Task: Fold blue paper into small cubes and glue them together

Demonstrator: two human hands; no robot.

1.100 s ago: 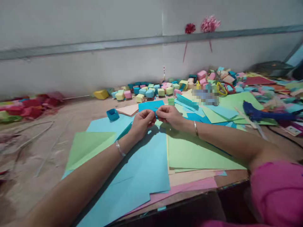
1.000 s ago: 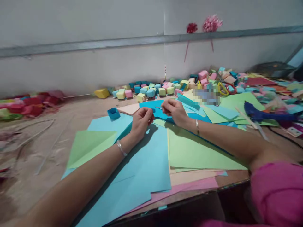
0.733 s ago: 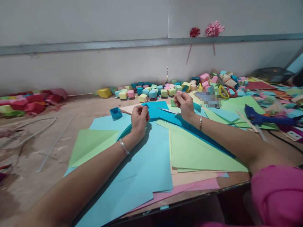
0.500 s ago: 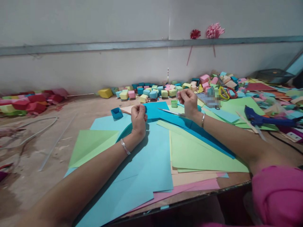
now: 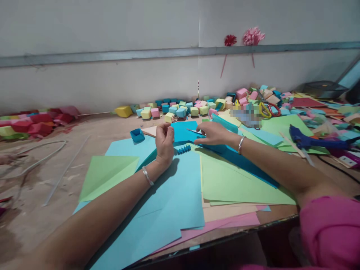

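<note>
My left hand (image 5: 165, 141) rests upright on a light blue sheet (image 5: 174, 191), its thumb and forefinger pinched together at the top; what they hold is too small to make out. A short pleated strip of dark blue paper (image 5: 182, 149) lies loose on that sheet, just right of the left hand. My right hand (image 5: 215, 134) lies low over a dark blue sheet (image 5: 184, 130), fingers stretched out toward thin metal blades (image 5: 194, 131) that lie there. It holds nothing.
Green (image 5: 227, 180), pink and peach sheets overlap at the table's front edge. A small blue paper box (image 5: 137, 135) sits left of the hands. Several coloured paper cubes (image 5: 180, 108) line the wall. A blue glue gun (image 5: 305, 138) and scissors (image 5: 267, 109) lie right; red paper pieces (image 5: 36, 122) far left.
My hands drew apart from a shared pinch, rising into fists. The pleated blue strip now lies on the sheet, and my right hand has come down flat toward the blades.
</note>
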